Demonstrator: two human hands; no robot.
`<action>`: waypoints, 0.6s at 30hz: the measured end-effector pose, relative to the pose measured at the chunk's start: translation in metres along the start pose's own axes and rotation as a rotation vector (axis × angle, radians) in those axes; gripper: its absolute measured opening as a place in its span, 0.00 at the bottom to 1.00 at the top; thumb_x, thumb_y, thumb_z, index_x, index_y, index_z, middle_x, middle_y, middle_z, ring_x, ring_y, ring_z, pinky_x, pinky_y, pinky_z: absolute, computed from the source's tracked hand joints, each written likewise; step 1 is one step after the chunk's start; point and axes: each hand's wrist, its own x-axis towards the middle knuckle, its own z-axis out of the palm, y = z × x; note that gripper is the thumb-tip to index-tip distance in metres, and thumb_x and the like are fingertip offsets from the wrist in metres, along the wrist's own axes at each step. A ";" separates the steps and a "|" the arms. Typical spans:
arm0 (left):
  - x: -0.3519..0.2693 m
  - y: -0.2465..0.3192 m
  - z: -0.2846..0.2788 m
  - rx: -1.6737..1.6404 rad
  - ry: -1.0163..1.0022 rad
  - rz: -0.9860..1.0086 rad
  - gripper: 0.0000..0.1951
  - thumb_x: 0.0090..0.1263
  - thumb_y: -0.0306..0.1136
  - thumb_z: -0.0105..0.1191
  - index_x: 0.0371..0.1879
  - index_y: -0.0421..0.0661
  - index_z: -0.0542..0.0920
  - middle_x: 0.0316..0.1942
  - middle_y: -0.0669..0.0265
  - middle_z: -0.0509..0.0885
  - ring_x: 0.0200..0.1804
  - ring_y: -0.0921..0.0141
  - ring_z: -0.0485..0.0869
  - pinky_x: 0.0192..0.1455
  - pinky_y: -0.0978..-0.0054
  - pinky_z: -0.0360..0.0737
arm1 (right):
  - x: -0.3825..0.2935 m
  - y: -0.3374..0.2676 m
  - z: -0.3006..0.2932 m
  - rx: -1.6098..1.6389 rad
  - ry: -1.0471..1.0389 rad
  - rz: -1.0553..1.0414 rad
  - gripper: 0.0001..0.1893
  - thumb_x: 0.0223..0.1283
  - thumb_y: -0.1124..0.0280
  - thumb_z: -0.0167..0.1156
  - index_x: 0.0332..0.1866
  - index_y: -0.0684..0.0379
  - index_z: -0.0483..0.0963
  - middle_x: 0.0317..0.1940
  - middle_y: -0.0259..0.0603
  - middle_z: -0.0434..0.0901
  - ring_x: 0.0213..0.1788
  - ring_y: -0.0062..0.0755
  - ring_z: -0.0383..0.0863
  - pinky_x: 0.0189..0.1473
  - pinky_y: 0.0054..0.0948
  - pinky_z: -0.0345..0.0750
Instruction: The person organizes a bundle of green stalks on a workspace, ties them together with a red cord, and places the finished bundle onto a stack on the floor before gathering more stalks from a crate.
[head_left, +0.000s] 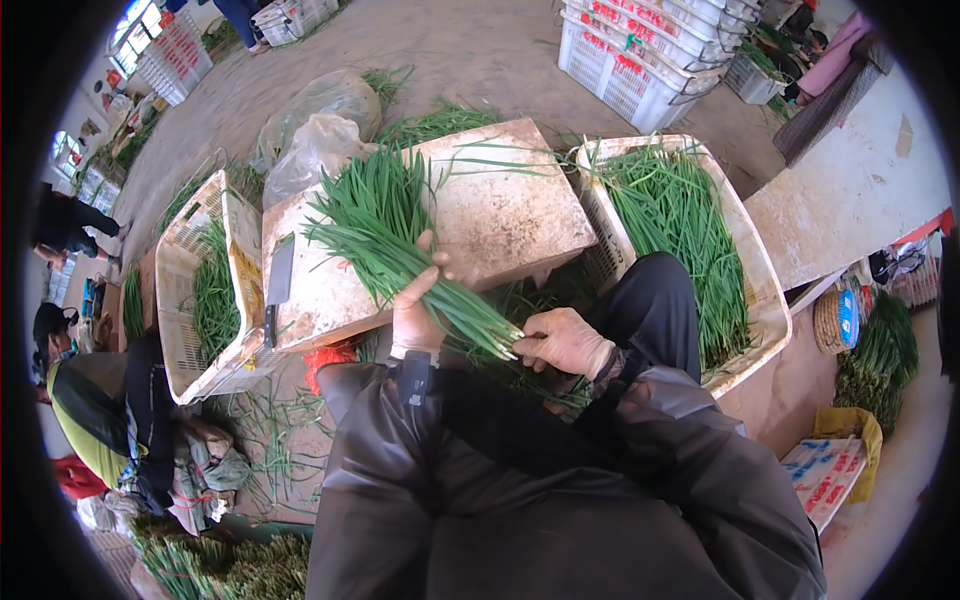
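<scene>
A bunch of green garlic chives lies across my gloved left hand, whose fingers and thumb hold it near the middle. At its pale cut ends, my gloved right hand pinches the stalks with thumb and fingers. Beyond the held bunch, more chives rest on a worn white board. A cleaver with a dark handle lies at the board's left edge. On the right, a white plastic crate holds many loose chives.
Another crate with chives stands left of the board. Plastic bags lie behind it. Stacked crates stand farther back. A seated person is at the left, and a woven basket at the right. Chive scraps litter the floor.
</scene>
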 end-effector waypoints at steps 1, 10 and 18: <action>-0.001 0.001 0.001 0.019 -0.017 0.016 0.31 0.68 0.25 0.60 0.73 0.48 0.70 0.50 0.65 0.80 0.48 0.66 0.82 0.65 0.45 0.80 | 0.000 -0.002 0.000 -0.001 0.001 -0.002 0.12 0.65 0.66 0.66 0.36 0.67 0.83 0.27 0.47 0.87 0.28 0.31 0.89 0.35 0.29 0.84; 0.001 0.010 -0.001 0.072 0.015 0.089 0.33 0.66 0.24 0.63 0.72 0.46 0.68 0.54 0.61 0.81 0.61 0.56 0.80 0.67 0.49 0.79 | 0.006 0.001 0.000 0.147 0.372 -0.167 0.08 0.71 0.70 0.63 0.39 0.66 0.81 0.25 0.41 0.85 0.26 0.25 0.84 0.31 0.25 0.80; 0.000 0.012 -0.009 -0.043 0.086 0.082 0.28 0.72 0.21 0.57 0.72 0.44 0.70 0.48 0.62 0.84 0.62 0.54 0.82 0.68 0.51 0.81 | 0.012 0.003 -0.012 -0.132 0.812 -0.458 0.07 0.74 0.71 0.63 0.39 0.62 0.78 0.21 0.33 0.79 0.23 0.16 0.76 0.27 0.23 0.74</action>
